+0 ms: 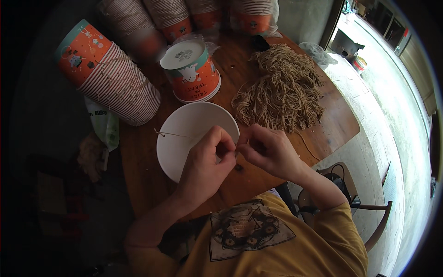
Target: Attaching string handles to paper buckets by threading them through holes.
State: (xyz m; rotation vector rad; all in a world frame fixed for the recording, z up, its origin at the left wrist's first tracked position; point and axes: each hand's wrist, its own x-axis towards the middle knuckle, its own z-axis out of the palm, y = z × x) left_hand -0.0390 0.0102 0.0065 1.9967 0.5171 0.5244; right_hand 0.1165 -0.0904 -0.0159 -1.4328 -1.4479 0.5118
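A white-lined paper bucket lies tilted on the table, its open mouth facing me. A thin beige cord comes through the left side of its rim, knotted at the outer end, and runs across the mouth until it passes behind my left hand. At the right side of the rim, my left thumb and index finger are pinched together on the cord. The fingertips of my right hand meet them there, also closed in a pinch on the cord. My fingers mostly hide the short piece between them.
An upside-down orange and teal bucket stands behind. Nested buckets lean at the left, with more stacks at the back. A heap of beige cords covers the table's right side. A wooden chair is at the lower right.
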